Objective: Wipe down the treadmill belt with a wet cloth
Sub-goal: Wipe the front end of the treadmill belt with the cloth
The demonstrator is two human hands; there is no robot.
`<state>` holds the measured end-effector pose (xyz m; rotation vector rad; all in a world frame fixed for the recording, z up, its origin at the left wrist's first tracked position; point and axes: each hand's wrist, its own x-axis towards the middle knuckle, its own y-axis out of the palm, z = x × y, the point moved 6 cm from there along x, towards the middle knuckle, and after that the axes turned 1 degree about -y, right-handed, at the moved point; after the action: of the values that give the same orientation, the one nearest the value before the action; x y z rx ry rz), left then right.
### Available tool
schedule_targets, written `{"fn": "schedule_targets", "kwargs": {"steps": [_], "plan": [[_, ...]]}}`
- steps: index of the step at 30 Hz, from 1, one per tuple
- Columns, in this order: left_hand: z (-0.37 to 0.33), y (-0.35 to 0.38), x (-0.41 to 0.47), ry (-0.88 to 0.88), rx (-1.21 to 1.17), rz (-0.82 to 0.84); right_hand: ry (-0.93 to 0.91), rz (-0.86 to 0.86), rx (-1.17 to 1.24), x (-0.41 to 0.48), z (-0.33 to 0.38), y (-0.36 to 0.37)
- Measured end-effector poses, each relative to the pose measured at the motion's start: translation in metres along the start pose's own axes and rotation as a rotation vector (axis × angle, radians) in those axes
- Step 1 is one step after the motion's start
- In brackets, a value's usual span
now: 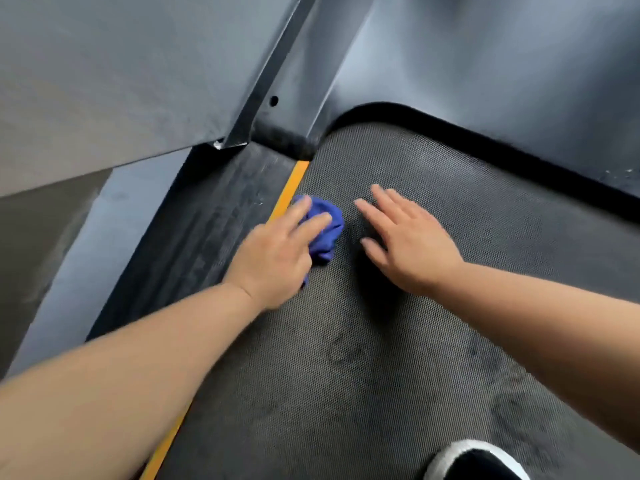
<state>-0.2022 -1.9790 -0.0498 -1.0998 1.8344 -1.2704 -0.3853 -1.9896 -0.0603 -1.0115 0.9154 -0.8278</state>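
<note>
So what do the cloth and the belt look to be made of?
The cloth looks like soft blue fabric, maybe microfibre: it bunches into folds under the left hand. The belt looks like matte dark rubber or PVC, with a fine woven-like dimple texture.

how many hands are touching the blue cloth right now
1. The left hand presses the bunched blue cloth onto the belt beside the yellow stripe. The right hand is spread flat just right of the cloth, clear of it.

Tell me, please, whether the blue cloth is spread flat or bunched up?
Bunched up: the blue cloth sits as a crumpled wad under the left hand on the belt.
</note>
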Motion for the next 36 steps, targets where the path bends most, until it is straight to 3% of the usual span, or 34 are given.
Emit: {"fn": "schedule_targets", "kwargs": {"steps": [3, 7, 11, 14, 17, 19, 23, 26, 28, 32, 34, 36], "plan": [[0.039, -0.038, 0.013, -0.291, -0.055, -0.111, -0.109, -0.021, 0.042, 0.014, 0.041, 0.004], [0.063, -0.025, -0.011, -0.444, -0.014, 0.085, -0.058, 0.035, 0.034, 0.038, 0.078, 0.017], [0.06, -0.02, -0.01, -0.48, 0.015, 0.155, -0.149, -0.094, 0.04, 0.058, 0.09, 0.014], [0.055, -0.015, -0.01, -0.495, 0.093, 0.222, -0.238, -0.095, 0.05, 0.071, 0.066, 0.011], [0.054, -0.01, -0.013, -0.468, 0.142, 0.235, 0.026, -0.164, 0.095, 0.09, 0.038, -0.004], [0.055, -0.008, -0.013, -0.454, 0.161, 0.223, 0.077, -0.213, 0.127, 0.089, 0.045, -0.007], [0.052, -0.009, -0.014, -0.452, 0.183, 0.231, -0.358, -0.061, 0.185, 0.034, 0.102, 0.033], [0.054, -0.008, -0.013, -0.437, 0.246, 0.23, -0.462, -0.009, 0.143, 0.024, 0.095, 0.04], [0.051, -0.009, -0.013, -0.432, 0.237, 0.23, -0.342, -0.072, 0.096, 0.044, 0.067, 0.025], [0.05, -0.013, -0.014, -0.465, 0.208, 0.213, 0.126, -0.225, 0.059, 0.06, -0.011, -0.017], [0.048, -0.018, -0.011, -0.424, 0.259, 0.197, 0.131, -0.196, 0.06, 0.05, 0.001, -0.014], [0.041, -0.022, 0.0, -0.355, 0.261, 0.16, -0.118, -0.091, 0.09, 0.028, 0.039, 0.009]]}}
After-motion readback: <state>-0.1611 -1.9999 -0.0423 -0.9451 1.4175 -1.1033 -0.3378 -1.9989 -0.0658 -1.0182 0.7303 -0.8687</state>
